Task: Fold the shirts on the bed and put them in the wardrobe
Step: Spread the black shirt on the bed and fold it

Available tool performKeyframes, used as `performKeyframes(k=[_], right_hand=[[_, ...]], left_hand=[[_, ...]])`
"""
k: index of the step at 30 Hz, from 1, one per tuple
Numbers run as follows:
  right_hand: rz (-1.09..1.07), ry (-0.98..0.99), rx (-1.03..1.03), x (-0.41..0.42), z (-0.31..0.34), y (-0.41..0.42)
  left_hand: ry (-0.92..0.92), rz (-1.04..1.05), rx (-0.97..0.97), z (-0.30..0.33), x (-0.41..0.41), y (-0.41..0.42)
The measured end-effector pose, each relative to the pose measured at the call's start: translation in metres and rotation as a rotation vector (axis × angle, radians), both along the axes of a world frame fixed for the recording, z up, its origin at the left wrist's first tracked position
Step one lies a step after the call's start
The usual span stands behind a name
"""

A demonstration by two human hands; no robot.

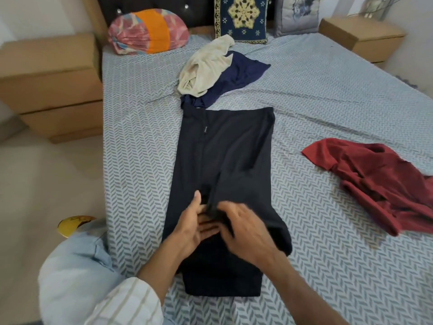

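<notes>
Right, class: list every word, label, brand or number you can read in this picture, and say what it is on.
No text can be read.
Small tag on the black shirt, near its collar: too small and blurred to read.
Yellow object beside the bed: dark marks, not legible.

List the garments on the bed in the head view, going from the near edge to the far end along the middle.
Black shirt, held by left hand and right hand → navy shirt → cream shirt. The cream one lies partly on the navy one.
</notes>
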State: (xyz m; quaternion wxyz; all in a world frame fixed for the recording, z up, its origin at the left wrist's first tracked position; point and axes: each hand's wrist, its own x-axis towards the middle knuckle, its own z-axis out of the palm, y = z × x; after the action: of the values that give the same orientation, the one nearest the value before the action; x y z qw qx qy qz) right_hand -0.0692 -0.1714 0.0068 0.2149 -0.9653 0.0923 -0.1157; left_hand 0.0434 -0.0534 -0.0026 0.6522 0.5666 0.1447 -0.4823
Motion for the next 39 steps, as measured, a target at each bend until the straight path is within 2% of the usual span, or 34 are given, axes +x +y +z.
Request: performKeyframes(k=[1, 3, 7, 10, 13, 17, 24, 27, 30, 32, 34, 36, 39], right_hand=[[0.083, 0.085, -0.039, -0.002, -0.01, 0.006], [0.091, 0.149, -0.086, -0.011, -0.026, 0.008], [-0.109, 0.202, -0.179, -0.041, -0.042, -0.017], [-0.273, 0.234, -0.18, -0.064, -0.044, -0.038], [-0.365, 0.12, -0.086, -0.083, -0.044, -0.054], [-0.291, -0.028, -0.121, -0.1, -0.051, -0.063], [-0.157, 0.147, -0.113, -0.107, -0.065, -0.059], [-0.19, 0.19, -0.077, -0.104, -0.059, -0.062], [-0.254, 0.161, 0.059, -0.079, -0.049, -0.07], [-0.319, 0.145, 0.119, -0.049, -0.043, -0.079], [-0.377, 0.178, 0.167, -0.008, -0.037, -0.091], [-0.425, 0.199, 0.195, 0.038, -0.03, -0.106], [-0.528, 0.178, 0.227, 0.106, -0.022, -0.134]], left_hand=[[-0.006, 0.002, 0.021, -0.002, 0.001, 0.003], [-0.071, 0.005, 0.093, -0.005, 0.0, 0.007], [-0.133, 0.071, 0.209, -0.007, -0.001, 0.007], [-0.14, 0.091, 0.201, -0.004, -0.001, 0.007], [-0.219, 0.088, 0.164, 0.004, -0.002, 0.009], [-0.349, 0.073, 0.132, 0.012, -0.005, 0.024], [-0.42, -0.052, 0.348, -0.011, -0.017, 0.048], [-0.577, -0.21, 0.51, -0.016, -0.018, 0.049], [-0.996, -0.363, 0.756, -0.019, -0.008, 0.038], [-1.241, -0.399, 0.725, -0.021, 0.003, 0.023], [-1.385, -0.477, 0.612, -0.02, 0.017, 0.001], [-1.417, -0.572, 0.529, -0.018, 0.032, -0.024], [-1.281, -0.658, 0.541, -0.025, 0.052, -0.047]])
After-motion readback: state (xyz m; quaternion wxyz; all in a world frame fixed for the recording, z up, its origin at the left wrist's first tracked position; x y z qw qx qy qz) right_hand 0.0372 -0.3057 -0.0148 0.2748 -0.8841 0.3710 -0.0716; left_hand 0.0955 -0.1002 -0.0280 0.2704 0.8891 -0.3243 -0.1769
